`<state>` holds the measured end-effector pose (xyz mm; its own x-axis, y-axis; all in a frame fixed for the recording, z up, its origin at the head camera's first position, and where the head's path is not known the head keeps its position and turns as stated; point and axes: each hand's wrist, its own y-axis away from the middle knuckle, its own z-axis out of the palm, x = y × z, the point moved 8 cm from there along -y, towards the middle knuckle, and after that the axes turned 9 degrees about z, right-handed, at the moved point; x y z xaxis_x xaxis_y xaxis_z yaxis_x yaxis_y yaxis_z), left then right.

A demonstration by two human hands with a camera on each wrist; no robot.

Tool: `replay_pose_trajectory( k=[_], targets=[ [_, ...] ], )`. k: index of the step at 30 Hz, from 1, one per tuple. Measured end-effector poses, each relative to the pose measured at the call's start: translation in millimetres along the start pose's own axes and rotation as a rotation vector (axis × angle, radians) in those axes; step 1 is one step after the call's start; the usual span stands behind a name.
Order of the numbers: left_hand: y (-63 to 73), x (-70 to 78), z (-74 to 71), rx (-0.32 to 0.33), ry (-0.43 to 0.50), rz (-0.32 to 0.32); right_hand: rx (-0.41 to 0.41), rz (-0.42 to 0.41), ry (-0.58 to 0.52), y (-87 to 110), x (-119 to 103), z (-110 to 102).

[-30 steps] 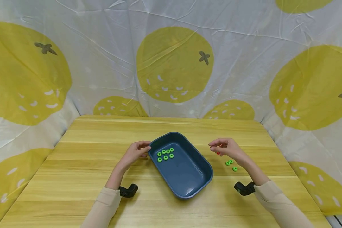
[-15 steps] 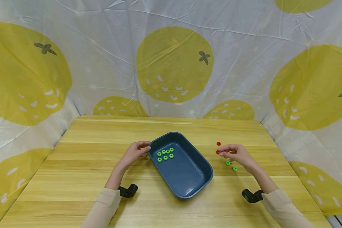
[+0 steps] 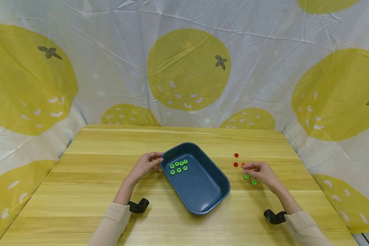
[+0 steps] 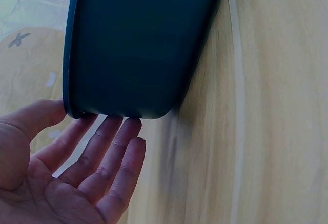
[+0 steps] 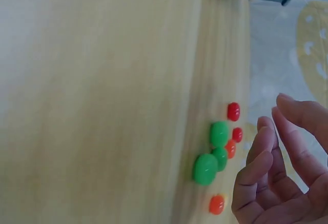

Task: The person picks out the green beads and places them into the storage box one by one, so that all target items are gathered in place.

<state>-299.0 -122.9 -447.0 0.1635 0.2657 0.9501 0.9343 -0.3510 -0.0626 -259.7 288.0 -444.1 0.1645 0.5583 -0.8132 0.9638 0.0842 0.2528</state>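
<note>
My left hand (image 3: 144,165) grips the far left corner of a dark blue rectangular tray (image 3: 200,194), thumb at the rim and fingertips against the outer wall. Inside the tray lie several small green rings (image 3: 179,170). Over the table to the right, my right hand (image 3: 262,173) hovers with its fingers loosely bent, beside an orange piece (image 3: 243,164). A gap shows between thumb and index finger (image 5: 294,142) in the right wrist view, with nothing held. Two red pieces (image 3: 235,164) lie left of the hand. Green rings (image 3: 254,182) lie just below it, one partly hidden.
The right wrist view shows a second orange-red piece (image 5: 217,204) near the fingers, not visible in the head view. A wooden table (image 3: 104,177) carries everything. Behind it hangs a pale curtain (image 3: 117,68) with yellow fruit prints. The tray stands between both hands.
My right hand has moved right and toward me, away from the two red pieces, which now show uncovered. The orange piece has come into sight at its fingertips. My left hand and the tray stay put.
</note>
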Motion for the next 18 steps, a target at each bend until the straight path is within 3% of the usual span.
replay_pose_trajectory(
  k=[7,14,18],
  targets=[
    [0.2,-0.1,0.3,0.0,-0.004,-0.001,0.072,-0.002,0.056,-2.7,13,-1],
    [0.7,0.2,0.6,-0.001,0.019,-0.001,0.193,-0.1,0.247,-5.4,10,-1],
    [0.6,0.4,0.3,-0.001,0.019,-0.003,0.226,-0.116,0.314,-6.2,8,0]
  ],
)
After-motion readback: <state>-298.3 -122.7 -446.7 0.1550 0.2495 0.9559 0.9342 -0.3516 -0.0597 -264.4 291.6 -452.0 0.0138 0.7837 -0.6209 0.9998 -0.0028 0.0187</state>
